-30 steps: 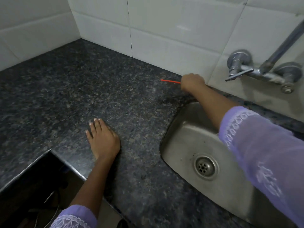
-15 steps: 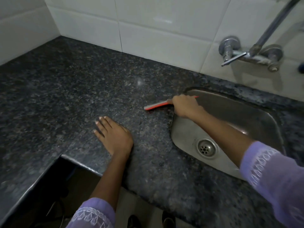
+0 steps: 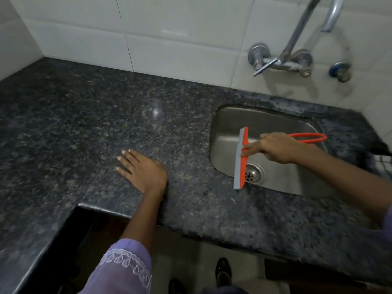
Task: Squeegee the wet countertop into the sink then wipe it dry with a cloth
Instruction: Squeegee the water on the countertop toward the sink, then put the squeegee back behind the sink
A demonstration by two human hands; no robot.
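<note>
An orange squeegee [image 3: 241, 158] with a grey rubber blade hangs over the steel sink [image 3: 231, 122], its blade running front to back above the drain. My right hand [image 3: 277, 148] grips its orange loop handle, forefinger stretched along the head. My left hand [image 3: 141, 169] rests flat, fingers straight, on the dark speckled granite countertop [image 3: 84, 124] left of the sink. A checked cloth [image 3: 385, 164] shows at the right edge, mostly out of frame.
A wall-mounted tap [image 3: 277, 62] with a long spout sits on the white tiles above the sink. The counter has a cut-out corner at the front left [image 3: 78, 205]. My feet stand on the floor below the counter's front edge.
My right hand has drawn the squeegee from the back wall across the counter to the right and out over the sink. My left hand stays flat on the counter.
</note>
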